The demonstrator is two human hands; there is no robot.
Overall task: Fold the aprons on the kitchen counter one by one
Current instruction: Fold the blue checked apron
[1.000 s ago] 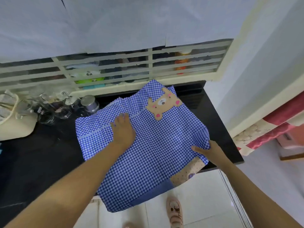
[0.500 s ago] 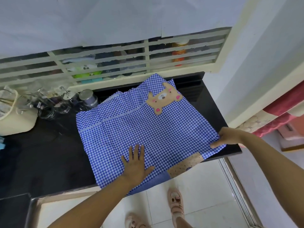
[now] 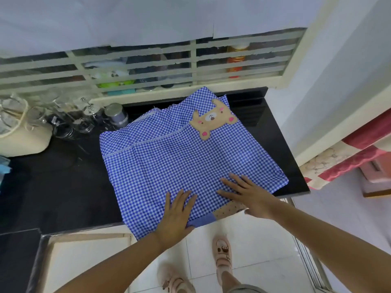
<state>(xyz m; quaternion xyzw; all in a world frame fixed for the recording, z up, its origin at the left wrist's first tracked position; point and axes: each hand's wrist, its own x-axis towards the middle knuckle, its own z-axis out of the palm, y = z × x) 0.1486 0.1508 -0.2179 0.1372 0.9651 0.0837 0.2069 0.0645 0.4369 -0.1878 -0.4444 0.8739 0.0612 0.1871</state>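
Pressing gingham apron [image 3: 169,161] flat on black counter [image 3: 63,182] with left hand [image 3: 176,216], fingers straight. Same with right hand [image 3: 251,197], just beside.

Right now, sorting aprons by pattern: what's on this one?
Blue-and-white gingham apron with a tan bear patch; head view.

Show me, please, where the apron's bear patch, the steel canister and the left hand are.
bear patch [image 3: 212,120], head view, on the bear's face.
steel canister [image 3: 114,108], head view, on its lid.
left hand [image 3: 176,214], head view, on its back.
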